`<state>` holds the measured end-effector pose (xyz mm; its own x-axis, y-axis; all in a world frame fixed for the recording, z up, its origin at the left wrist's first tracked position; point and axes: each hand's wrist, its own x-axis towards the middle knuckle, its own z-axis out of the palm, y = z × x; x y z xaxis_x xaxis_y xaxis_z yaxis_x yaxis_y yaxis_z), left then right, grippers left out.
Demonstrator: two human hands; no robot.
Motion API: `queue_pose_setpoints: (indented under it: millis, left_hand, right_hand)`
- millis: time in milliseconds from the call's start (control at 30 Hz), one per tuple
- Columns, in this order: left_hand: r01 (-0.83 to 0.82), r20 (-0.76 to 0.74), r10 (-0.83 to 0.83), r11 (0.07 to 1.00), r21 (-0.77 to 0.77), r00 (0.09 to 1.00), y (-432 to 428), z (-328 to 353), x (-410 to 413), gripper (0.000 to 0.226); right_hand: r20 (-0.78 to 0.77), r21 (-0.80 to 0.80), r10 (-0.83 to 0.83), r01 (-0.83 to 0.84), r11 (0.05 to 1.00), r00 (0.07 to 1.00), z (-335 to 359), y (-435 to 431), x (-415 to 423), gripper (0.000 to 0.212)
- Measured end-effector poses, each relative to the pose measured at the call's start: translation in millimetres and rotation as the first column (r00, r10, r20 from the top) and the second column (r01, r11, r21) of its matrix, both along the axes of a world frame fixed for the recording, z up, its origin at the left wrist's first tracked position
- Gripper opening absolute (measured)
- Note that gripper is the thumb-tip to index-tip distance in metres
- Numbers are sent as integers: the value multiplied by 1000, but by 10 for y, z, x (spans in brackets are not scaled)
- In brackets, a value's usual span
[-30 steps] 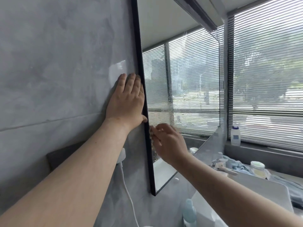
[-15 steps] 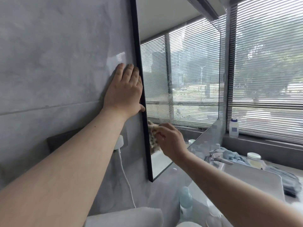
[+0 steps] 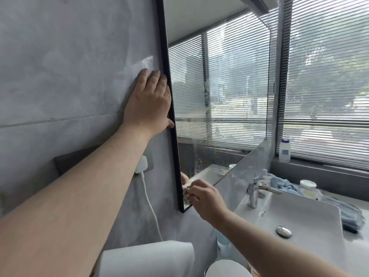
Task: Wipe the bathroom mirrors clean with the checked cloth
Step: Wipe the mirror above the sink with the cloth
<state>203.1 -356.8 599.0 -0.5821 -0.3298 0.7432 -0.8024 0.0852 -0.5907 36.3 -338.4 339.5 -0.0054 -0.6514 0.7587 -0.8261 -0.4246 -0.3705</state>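
Right hand (image 3: 207, 200) presses, apparently, cloth (image 3: 186, 194) on mirror (image 3: 219, 116).

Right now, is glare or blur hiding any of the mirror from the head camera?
Head view: even daylight through the blinds, no harsh glare; the mirror mostly reflects them, with hazy streaks and droplets low on the glass. A pale sheen lies on the wall above the left hand. The cloth in the right hand looks slightly soft. Straight edges bow from the wide lens.
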Motion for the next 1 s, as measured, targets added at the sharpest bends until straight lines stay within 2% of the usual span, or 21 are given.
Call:
queue_pose_setpoints:
  millis: [167,300,400,467,533,700,800,900,1000]
  left_hand:
    - [7,5,-7,1000,10,1000,-1,-3,3,113]
    - [11,-1,-11,1000,8,1000,-8,-7,2,112]
    - [19,-6,-19,1000,15,1000,-11,-9,1,111]
    - [24,-8,-24,999,21,1000,-8,-11,-2,111]
    - [24,-8,-24,999,22,1000,-9,-13,-2,110]
    - [27,-6,-27,999,20,1000,-1,-22,0,106]
    - [28,-8,-28,999,19,1000,2,-23,-3,106]
    - [31,-6,-31,999,22,1000,3,-21,3,106]
    - [25,2,-25,1000,15,1000,8,-24,12,106]
  right_hand:
    - [-16,59,15,-14,998,1000,-205,22,18,13]
    - [-59,-7,10,-10,1000,998,63,27,10,10]
    - [83,-151,-22,34,988,996,547,-49,35,14]
    - [213,-121,-68,95,988,975,829,-107,13,16]
    - [251,-66,-97,117,991,963,906,-140,-19,16]
    - [254,1,-153,158,987,955,323,-117,-69,8]
    - [256,125,-157,128,984,954,-223,-83,-59,16]
    - [287,186,-140,89,979,948,-480,-64,-15,23]
    - [424,228,-170,76,971,889,-429,-10,35,36]
